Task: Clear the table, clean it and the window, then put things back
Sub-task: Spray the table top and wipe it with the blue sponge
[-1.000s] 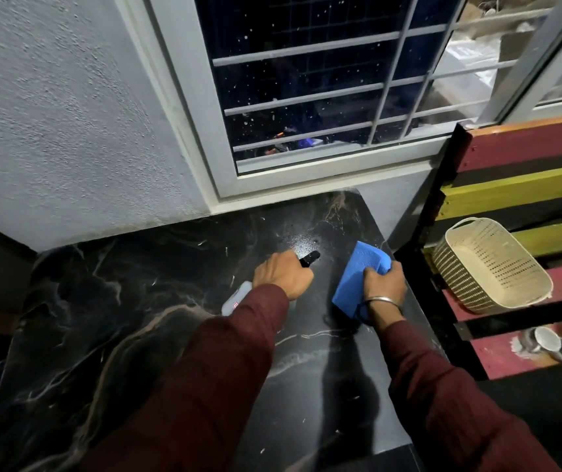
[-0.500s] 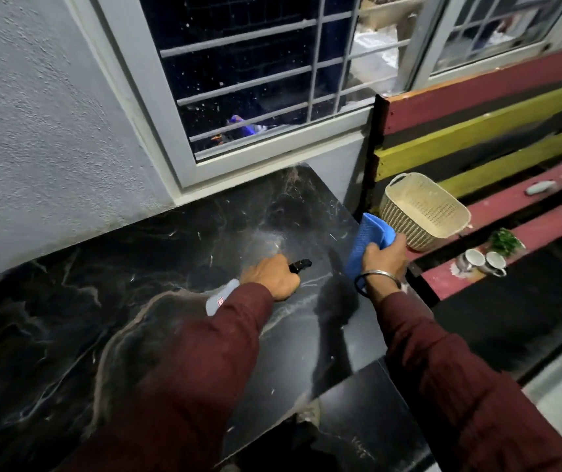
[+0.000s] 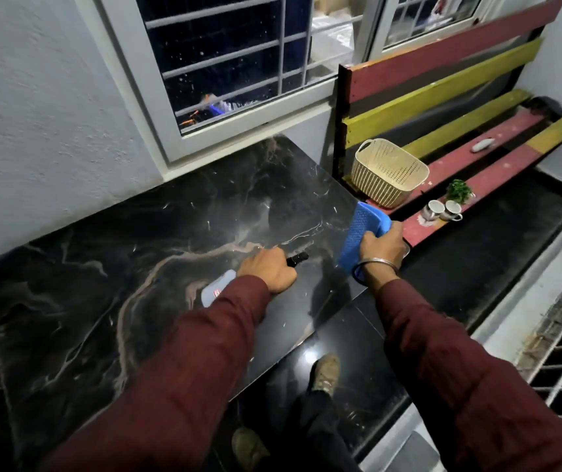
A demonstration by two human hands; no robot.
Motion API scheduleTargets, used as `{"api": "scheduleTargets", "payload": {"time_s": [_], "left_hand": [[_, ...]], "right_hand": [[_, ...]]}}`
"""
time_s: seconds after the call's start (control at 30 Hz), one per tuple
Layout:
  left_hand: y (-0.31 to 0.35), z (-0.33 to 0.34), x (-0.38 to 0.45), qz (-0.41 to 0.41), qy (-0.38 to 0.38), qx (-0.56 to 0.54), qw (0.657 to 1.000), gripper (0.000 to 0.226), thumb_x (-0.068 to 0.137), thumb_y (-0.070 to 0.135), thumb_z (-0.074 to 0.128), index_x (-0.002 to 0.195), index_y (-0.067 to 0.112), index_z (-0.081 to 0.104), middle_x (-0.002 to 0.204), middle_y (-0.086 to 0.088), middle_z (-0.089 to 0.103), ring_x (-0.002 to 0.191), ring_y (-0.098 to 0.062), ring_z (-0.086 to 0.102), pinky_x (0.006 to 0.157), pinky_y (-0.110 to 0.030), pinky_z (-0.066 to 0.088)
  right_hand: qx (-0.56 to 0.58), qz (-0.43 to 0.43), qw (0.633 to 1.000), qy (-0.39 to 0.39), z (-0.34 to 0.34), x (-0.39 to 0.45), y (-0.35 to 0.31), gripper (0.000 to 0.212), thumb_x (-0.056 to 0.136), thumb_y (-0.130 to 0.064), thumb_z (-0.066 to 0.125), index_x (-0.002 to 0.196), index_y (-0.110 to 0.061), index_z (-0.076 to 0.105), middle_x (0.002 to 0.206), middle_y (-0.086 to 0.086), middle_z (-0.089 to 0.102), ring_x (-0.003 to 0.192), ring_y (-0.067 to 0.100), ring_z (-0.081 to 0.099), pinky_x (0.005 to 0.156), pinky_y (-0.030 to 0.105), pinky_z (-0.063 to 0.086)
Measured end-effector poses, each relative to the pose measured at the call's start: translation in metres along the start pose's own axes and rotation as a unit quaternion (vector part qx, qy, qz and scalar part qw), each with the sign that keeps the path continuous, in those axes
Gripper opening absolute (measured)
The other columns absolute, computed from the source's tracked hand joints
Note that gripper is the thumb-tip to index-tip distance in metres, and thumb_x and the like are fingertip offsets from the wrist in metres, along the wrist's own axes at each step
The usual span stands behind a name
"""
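The black marble table (image 3: 136,267) stands under a white-framed window (image 3: 225,63) with speckled glass. My left hand (image 3: 267,269) is shut on a spray bottle (image 3: 215,291), its black nozzle pointing right just above the tabletop. My right hand (image 3: 380,247) grips a folded blue cloth (image 3: 358,233) at the table's right edge. Both arms wear dark red sleeves; a metal bangle sits on the right wrist.
A bench of red and yellow slats (image 3: 443,83) stands to the right. On it are a cream basket (image 3: 388,172), two cups (image 3: 443,211), a small green plant (image 3: 459,190) and a small grey object (image 3: 482,144). My shoes (image 3: 325,373) show on the glossy dark floor.
My view has swung right and down, so more bench and floor show. Both hands have moved back from the window toward the table's near right edge, still holding the bottle and cloth.
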State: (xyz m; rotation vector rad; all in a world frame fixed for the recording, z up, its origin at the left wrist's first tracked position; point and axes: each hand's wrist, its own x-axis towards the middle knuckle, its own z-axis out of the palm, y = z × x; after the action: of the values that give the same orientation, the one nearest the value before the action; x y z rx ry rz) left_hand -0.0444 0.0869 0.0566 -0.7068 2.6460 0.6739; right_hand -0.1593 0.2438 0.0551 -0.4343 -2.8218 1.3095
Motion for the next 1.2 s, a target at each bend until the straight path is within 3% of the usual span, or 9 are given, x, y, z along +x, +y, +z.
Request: {"api": "scheduleTargets", "payload": {"time_s": [0.1, 0.33, 0.53, 0.63, 0.73, 0.93, 1.03, 1.1, 1.2], "left_hand": [[-0.025, 0.002, -0.019, -0.005, -0.016, -0.002, 1.000, 0.021, 0.082, 0.020, 0.052, 0.097, 0.012, 0.064, 0.110, -0.016, 0.068, 0.098, -0.037, 0.063, 0.080, -0.035, 0.046], [-0.115, 0.025, -0.077, -0.135, -0.055, -0.115, 0.983, 0.039, 0.081, 0.029, 0.055, 0.114, 0.013, 0.067, 0.113, -0.015, 0.069, 0.101, -0.034, 0.064, 0.080, -0.032, 0.049], [-0.169, 0.027, -0.133, -0.276, 0.023, -0.181, 0.944, 0.042, 0.078, 0.036, 0.051, 0.110, 0.017, 0.070, 0.110, -0.012, 0.070, 0.101, -0.036, 0.065, 0.084, -0.036, 0.053], [-0.178, 0.033, -0.154, -0.325, 0.041, -0.202, 0.923, 0.036, 0.080, 0.030, 0.053, 0.109, 0.017, 0.068, 0.112, -0.010, 0.069, 0.101, -0.034, 0.064, 0.085, -0.036, 0.051], [-0.183, 0.040, -0.178, -0.396, 0.118, -0.249, 0.876, 0.031, 0.081, 0.027, 0.054, 0.106, 0.015, 0.069, 0.110, -0.013, 0.069, 0.096, -0.035, 0.063, 0.080, -0.036, 0.048], [-0.186, 0.071, -0.233, -0.521, 0.235, -0.373, 0.731, 0.045, 0.079, 0.031, 0.055, 0.120, 0.016, 0.070, 0.124, -0.011, 0.068, 0.112, -0.035, 0.063, 0.096, -0.039, 0.051], [-0.180, 0.085, -0.255, -0.561, 0.286, -0.393, 0.670, 0.045, 0.081, 0.035, 0.055, 0.119, 0.016, 0.070, 0.116, -0.011, 0.071, 0.105, -0.036, 0.066, 0.094, -0.039, 0.052], [-0.178, 0.097, -0.264, -0.588, 0.304, -0.401, 0.633, 0.042, 0.075, 0.027, 0.055, 0.112, 0.014, 0.070, 0.108, -0.012, 0.072, 0.098, -0.037, 0.067, 0.091, -0.041, 0.054], [-0.190, 0.123, -0.270, -0.607, 0.322, -0.407, 0.602, 0.053, 0.063, 0.027, 0.049, 0.112, 0.020, 0.069, 0.099, -0.012, 0.073, 0.090, -0.036, 0.068, 0.088, -0.045, 0.057]], "right_hand": [[0.003, -0.006, 1.000, -0.017, 0.007, -0.019, -0.004, 0.031, 0.084, -0.012, 0.055, 0.113, -0.004, 0.049, 0.114, 0.021, 0.061, 0.104, 0.037, 0.058, 0.086, 0.038, 0.043], [-0.010, -0.057, 0.994, -0.093, 0.045, -0.067, -0.028, 0.032, 0.085, -0.014, 0.054, 0.116, -0.006, 0.050, 0.117, 0.021, 0.061, 0.106, 0.037, 0.059, 0.086, 0.038, 0.045], [0.004, -0.125, 0.974, -0.191, 0.087, -0.115, -0.061, 0.031, 0.083, -0.014, 0.054, 0.113, -0.007, 0.050, 0.115, 0.018, 0.062, 0.103, 0.036, 0.059, 0.083, 0.037, 0.045], [0.008, -0.151, 0.960, -0.238, 0.102, -0.134, -0.067, 0.032, 0.082, -0.015, 0.054, 0.113, -0.007, 0.050, 0.115, 0.019, 0.062, 0.104, 0.037, 0.059, 0.087, 0.041, 0.046], [-0.003, -0.186, 0.942, -0.278, 0.110, -0.152, -0.072, 0.031, 0.083, -0.015, 0.054, 0.112, -0.007, 0.049, 0.113, 0.018, 0.062, 0.103, 0.037, 0.058, 0.087, 0.041, 0.047], [-0.018, -0.239, 0.902, -0.358, 0.123, -0.183, -0.072, 0.032, 0.083, -0.015, 0.055, 0.113, -0.007, 0.049, 0.114, 0.019, 0.062, 0.103, 0.039, 0.058, 0.088, 0.044, 0.048], [-0.027, -0.264, 0.882, -0.389, 0.125, -0.194, -0.070, 0.030, 0.083, -0.014, 0.055, 0.112, -0.007, 0.050, 0.112, 0.021, 0.062, 0.102, 0.039, 0.059, 0.086, 0.040, 0.046], [-0.039, -0.283, 0.869, -0.404, 0.126, -0.196, -0.067, 0.028, 0.084, -0.014, 0.055, 0.111, -0.007, 0.050, 0.111, 0.021, 0.063, 0.101, 0.038, 0.059, 0.084, 0.038, 0.045], [-0.043, -0.301, 0.854, -0.423, 0.126, -0.197, -0.064, 0.026, 0.085, -0.015, 0.055, 0.109, -0.007, 0.049, 0.110, 0.021, 0.063, 0.099, 0.039, 0.060, 0.083, 0.038, 0.045]]}}
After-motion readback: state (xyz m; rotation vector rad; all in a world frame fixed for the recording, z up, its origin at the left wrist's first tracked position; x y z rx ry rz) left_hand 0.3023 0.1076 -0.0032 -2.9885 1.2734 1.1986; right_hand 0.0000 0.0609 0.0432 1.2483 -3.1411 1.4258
